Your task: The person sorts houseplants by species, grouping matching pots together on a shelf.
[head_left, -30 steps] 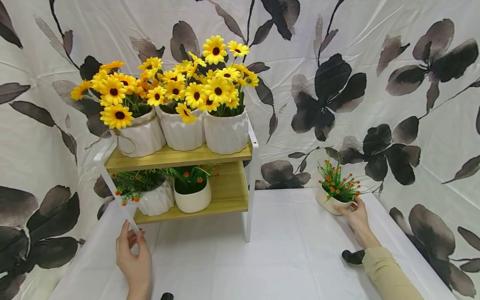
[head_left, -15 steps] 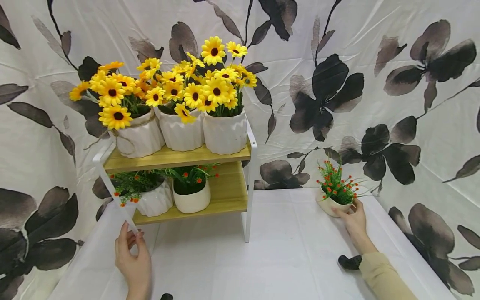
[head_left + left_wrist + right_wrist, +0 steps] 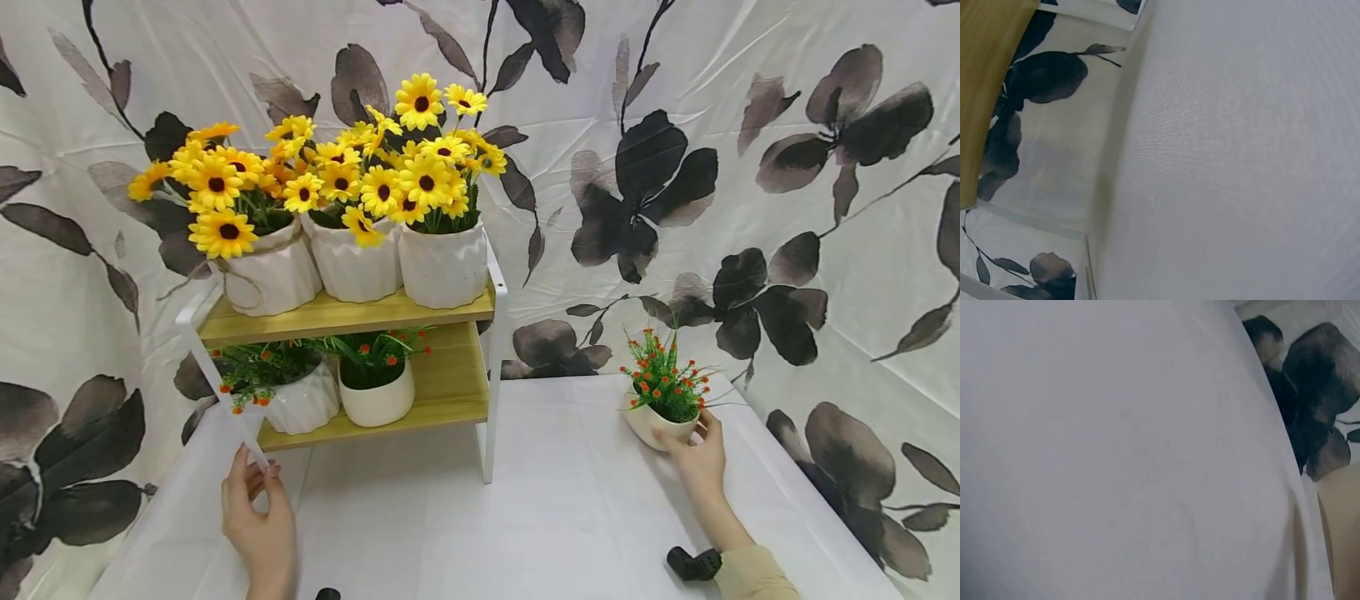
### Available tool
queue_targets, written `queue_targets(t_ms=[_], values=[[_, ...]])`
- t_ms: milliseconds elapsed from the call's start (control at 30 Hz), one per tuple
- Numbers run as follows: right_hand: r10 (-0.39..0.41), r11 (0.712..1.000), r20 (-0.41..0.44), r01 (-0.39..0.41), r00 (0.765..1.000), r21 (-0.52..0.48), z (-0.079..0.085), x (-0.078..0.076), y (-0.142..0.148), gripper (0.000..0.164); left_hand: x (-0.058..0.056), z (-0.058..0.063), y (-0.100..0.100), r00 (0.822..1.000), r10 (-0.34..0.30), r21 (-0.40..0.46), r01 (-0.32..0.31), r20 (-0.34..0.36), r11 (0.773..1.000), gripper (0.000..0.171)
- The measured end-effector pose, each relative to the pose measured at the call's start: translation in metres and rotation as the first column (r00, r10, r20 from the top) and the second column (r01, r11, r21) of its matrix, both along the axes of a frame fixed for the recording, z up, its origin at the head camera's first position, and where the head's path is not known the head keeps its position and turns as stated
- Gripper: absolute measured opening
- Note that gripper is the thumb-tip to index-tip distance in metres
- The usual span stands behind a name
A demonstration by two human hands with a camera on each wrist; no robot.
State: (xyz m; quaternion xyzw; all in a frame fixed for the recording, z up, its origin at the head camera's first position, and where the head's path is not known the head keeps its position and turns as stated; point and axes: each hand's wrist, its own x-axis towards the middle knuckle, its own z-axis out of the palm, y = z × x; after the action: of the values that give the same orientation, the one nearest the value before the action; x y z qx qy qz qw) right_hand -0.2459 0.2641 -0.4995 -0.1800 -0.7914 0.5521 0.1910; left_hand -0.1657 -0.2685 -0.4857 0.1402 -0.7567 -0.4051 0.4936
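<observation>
On the right of the head view, my right hand (image 3: 697,462) grips the side of a small cream flowerpot (image 3: 642,423), thumb in front. The pot leans and holds a green plant (image 3: 666,379) with orange-red blossoms. At the left, my left hand (image 3: 258,525) pinches the lower part of a white metal side frame (image 3: 243,429) of a two-tier wooden plant shelf (image 3: 450,408). Neither wrist view shows the fingers; the left one catches a shelf board (image 3: 988,94), the right one a sleeve (image 3: 1342,519).
Three white pots of yellow artificial sunflowers (image 3: 427,183) fill the top tier. Below stand a ribbed white pot (image 3: 303,404) and a cream pot (image 3: 378,398), both with orange-flowered greenery. A white cloth (image 3: 570,500) covers the table; a floral curtain (image 3: 555,250) hangs behind.
My right hand has drawn the flowerpot a little nearer, away from the table's back edge. The left hand keeps its hold on the frame. The head view has shifted slightly.
</observation>
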Motion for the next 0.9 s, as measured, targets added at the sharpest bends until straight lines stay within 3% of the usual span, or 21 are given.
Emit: queue_targets(t_ms=[233,567,767,900], values=[[0.004,0.999,-0.062,-0.006,0.998,-0.037,0.014,0.022,-0.028,0.084,0.001,0.002,0.000,1.000,-0.011,-0.005,0.011,-0.012,1.000,0.050],[0.050,0.990,-0.105,-0.063,0.993,-0.125,0.042,0.058,-0.075,0.079,0.000,-0.001,0.000,1.000,-0.005,0.001,0.005,0.025,1.000,0.045],[0.046,0.996,-0.123,-0.055,0.991,-0.069,0.056,0.078,-0.101,0.079,0.000,-0.001,0.000,0.999,0.004,0.014,-0.004,0.038,1.000,0.046],[0.037,0.998,-0.203,-0.046,0.978,-0.042,0.064,0.092,-0.118,0.079,0.000,0.000,0.000,0.999,-0.003,0.022,0.002,0.032,1.000,0.048]])
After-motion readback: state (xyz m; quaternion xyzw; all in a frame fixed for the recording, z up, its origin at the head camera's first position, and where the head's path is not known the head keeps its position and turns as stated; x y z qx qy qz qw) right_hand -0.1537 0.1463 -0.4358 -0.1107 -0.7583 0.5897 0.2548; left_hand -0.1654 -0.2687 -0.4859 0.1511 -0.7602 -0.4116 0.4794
